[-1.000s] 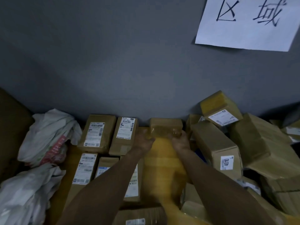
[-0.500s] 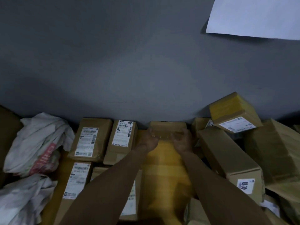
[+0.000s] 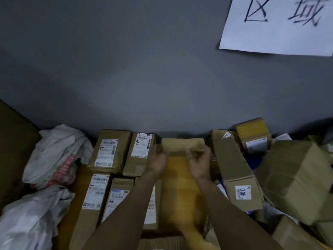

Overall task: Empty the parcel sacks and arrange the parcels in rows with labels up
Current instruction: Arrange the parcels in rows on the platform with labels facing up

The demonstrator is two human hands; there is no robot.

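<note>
Grip: left hand (image 3: 157, 159), right hand (image 3: 199, 163); parcel (image 3: 182, 144) crosswise.

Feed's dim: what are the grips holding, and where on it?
Both hold the plain brown parcel: left grip at its left end, right grip at its near right edge.

The small brown box (image 3: 182, 144) has come down from a slightly raised hold and now lies against the grey wall (image 3: 144, 87), in line with the back-row labelled parcel (image 3: 141, 152). The left hand (image 3: 157, 160) has slid to its left end. The right hand (image 3: 199, 164) has drawn back to its near right corner.
</note>
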